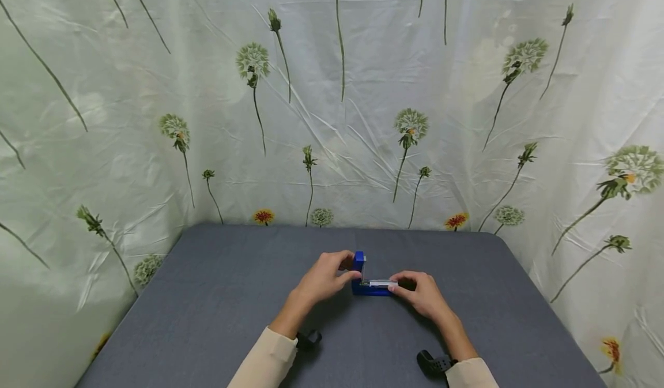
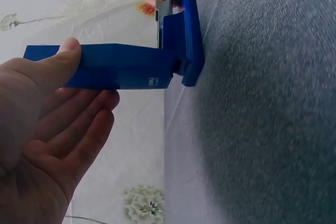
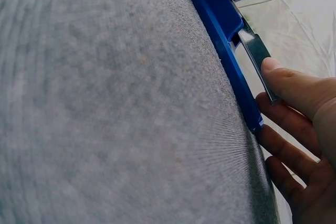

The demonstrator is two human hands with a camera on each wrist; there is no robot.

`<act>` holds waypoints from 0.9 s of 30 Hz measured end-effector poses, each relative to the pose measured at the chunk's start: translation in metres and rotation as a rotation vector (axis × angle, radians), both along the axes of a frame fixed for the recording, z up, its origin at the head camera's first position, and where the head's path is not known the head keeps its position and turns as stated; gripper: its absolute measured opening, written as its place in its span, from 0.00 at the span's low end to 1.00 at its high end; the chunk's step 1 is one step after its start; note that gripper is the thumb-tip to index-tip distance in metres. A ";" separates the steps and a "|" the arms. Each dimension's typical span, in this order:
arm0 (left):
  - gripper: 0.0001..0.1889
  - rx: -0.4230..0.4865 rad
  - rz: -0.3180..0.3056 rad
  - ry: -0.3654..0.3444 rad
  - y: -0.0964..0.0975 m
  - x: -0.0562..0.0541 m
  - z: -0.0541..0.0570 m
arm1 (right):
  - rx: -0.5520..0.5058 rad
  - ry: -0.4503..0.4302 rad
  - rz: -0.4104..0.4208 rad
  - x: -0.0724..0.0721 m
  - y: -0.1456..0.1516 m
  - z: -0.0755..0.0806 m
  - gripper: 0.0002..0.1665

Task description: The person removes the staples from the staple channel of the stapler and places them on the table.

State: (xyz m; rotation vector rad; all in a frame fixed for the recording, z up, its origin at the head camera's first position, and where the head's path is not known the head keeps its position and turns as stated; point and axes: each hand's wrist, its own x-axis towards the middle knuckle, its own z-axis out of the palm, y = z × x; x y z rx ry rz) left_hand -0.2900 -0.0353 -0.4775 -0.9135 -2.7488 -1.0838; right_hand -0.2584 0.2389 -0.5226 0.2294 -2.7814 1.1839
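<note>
At the left, white cloth [image 1: 124, 163] printed with dandelions and stems hangs beside the grey desk [image 1: 223, 307] and runs along behind it. The left sleeve [image 1: 267, 358], pale cream, comes in from the bottom edge, with a black band [image 1: 309, 340] at the wrist. The left hand [image 1: 324, 275] pinches the raised upper arm [image 2: 118, 66] of a blue stapler [image 1: 368, 290], thumb on one side and fingertips on the other; its remaining fingers are loosely bent.

The stapler sits on the desk, right of the middle of its width, between the two hands. It is folded wide open: the upper arm stands about upright at the left end, by the hinge, its free end pointing up, while the base [image 3: 226, 56] lies flat. The base's long axis runs left to right, roughly parallel to the desk's far edge, its front end pointing right. Above the base, the metal staple channel [image 3: 255, 51] points the same way.

At that front end the right hand [image 1: 426, 297] pinches the channel's tip between thumb and forefinger; another fingertip touches the end of the base. A black strap [image 1: 433, 364] and the right sleeve [image 1: 472, 373] follow toward the bottom edge.
</note>
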 end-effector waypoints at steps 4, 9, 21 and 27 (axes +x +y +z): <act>0.15 0.000 -0.004 0.002 -0.005 0.000 0.003 | 0.001 0.009 0.001 0.000 0.000 0.001 0.08; 0.10 -0.011 -0.009 -0.001 -0.016 0.000 0.002 | 0.004 -0.005 -0.002 0.000 0.001 -0.001 0.07; 0.09 0.013 -0.002 -0.018 -0.042 -0.006 -0.007 | -0.003 -0.014 0.002 -0.001 0.002 0.000 0.08; 0.11 -0.004 0.019 -0.047 -0.050 -0.008 -0.009 | -0.013 -0.014 0.005 0.000 0.001 -0.001 0.07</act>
